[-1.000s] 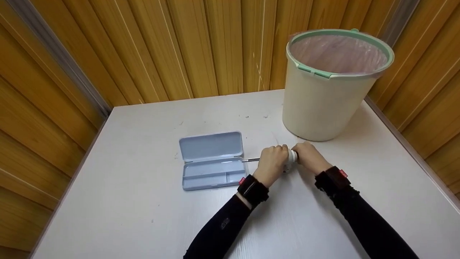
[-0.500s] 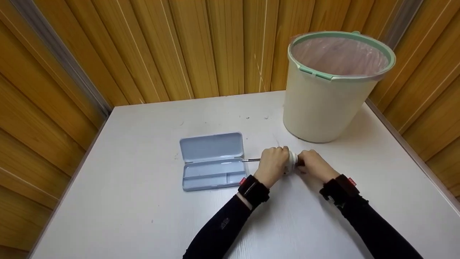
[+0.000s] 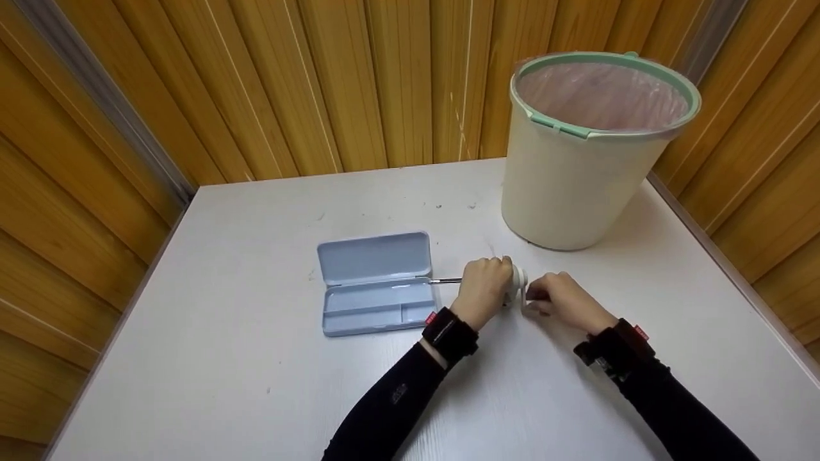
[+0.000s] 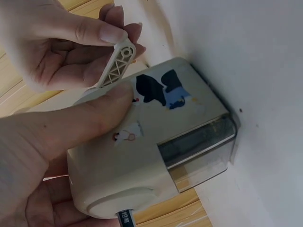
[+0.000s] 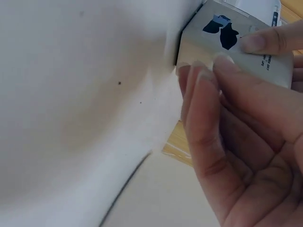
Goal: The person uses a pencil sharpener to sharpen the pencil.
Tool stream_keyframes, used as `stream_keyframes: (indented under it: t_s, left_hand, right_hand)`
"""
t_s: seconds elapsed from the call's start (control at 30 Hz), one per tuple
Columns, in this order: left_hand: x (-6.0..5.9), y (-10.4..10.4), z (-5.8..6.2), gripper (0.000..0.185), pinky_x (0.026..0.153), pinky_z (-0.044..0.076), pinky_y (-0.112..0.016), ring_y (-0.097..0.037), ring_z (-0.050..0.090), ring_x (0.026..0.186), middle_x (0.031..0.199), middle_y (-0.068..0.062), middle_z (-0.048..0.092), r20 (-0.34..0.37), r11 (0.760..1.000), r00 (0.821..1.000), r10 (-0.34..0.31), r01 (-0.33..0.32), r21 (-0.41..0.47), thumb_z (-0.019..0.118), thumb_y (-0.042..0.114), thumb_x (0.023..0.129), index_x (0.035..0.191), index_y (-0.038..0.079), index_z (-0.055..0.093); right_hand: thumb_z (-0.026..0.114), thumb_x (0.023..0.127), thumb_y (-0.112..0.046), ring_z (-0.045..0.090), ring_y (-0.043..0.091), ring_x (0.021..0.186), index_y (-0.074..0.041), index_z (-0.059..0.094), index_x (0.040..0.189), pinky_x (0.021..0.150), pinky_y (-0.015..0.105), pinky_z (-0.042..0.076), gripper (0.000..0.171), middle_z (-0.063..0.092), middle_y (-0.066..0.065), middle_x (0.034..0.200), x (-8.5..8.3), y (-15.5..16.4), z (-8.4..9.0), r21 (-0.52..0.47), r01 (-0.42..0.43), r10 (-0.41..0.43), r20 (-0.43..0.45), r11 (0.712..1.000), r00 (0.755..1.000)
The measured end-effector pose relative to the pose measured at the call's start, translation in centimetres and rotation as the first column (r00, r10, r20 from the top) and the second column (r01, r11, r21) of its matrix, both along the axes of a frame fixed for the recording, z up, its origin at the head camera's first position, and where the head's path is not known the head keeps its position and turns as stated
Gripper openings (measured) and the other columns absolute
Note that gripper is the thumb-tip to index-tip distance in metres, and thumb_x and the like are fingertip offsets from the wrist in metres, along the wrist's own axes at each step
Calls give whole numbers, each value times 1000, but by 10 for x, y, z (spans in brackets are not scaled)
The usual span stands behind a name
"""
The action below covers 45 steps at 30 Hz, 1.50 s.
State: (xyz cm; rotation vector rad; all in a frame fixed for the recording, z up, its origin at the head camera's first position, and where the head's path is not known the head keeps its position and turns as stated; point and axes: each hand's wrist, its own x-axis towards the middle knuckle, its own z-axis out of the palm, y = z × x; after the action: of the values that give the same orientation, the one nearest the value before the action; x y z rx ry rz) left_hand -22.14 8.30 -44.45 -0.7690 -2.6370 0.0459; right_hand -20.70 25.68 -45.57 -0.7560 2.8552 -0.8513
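Observation:
A cream hand-crank pencil sharpener (image 4: 156,113) with penguin stickers and a clear shavings drawer rests on the table. My left hand (image 3: 487,288) grips its body, thumb across the stickered face. From the sharpener's left side a pencil (image 3: 446,280) sticks out toward the pencil case. At the opposite side, my right hand (image 3: 567,301) pinches the end of the crank handle (image 4: 116,66) between thumb and fingers. In the right wrist view the right fingertips hide the crank. The open light-blue pencil case (image 3: 362,317) lies just left of the left hand, its compartments holding nothing visible.
A cream waste bin (image 3: 564,186) with a green rim and pink liner stands at the back right of the white table (image 3: 211,307). Wood-panel walls (image 3: 384,83) enclose the back and sides. Small specks dot the tabletop.
My right hand has moved slightly right and toward me, swinging the crank from behind the sharpener down to the near side. The left hand, sharpener and pencil case stay in place.

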Motion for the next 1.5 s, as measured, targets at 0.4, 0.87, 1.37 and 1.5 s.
stream_keyframes:
  t_s: [0.4, 0.87, 1.37, 1.5]
  left_hand:
    - [-1, 4, 1, 13, 57, 53, -24, -11, 68, 67, 80, 4, 74, 4, 999, 1000, 12, -12, -31, 73, 14, 81, 94, 15, 72]
    - [0, 5, 1, 9, 54, 53, -26, -11, 68, 64, 77, 5, 73, -51, 1000, 998, 22, -23, -17, 64, 14, 87, 89, 16, 73]
    - [-2, 3, 0, 8, 54, 54, -25, -10, 68, 64, 76, 6, 73, -45, 1000, 999, -3, 2, -23, 66, 12, 86, 89, 16, 72]
    - [-2, 2, -1, 6, 54, 54, -26, -10, 69, 64, 76, 5, 73, -42, 1000, 999, -6, 6, -16, 66, 11, 85, 87, 15, 71]
  right_hand:
    - [70, 86, -2, 58, 4, 64, 0, 70, 83, 59, 19, 49, 4, 71, 6, 75, 6, 9, 23, -54, -59, 65, 119, 997, 991]
    - [72, 86, -7, 57, 5, 67, -3, 72, 88, 63, 20, 48, 5, 72, 6, 79, 2, 13, 46, -128, 27, -26, 11, 991, 1000]
    - [74, 85, -6, 64, -1, 80, -4, 76, 92, 74, 14, 52, 7, 75, 10, 90, -14, 20, 33, -273, 92, -115, -71, 958, 991]
    - [73, 86, -9, 65, 2, 83, -6, 77, 93, 77, 15, 52, 9, 76, 9, 92, -17, 21, 33, -268, 88, -108, -62, 959, 992]
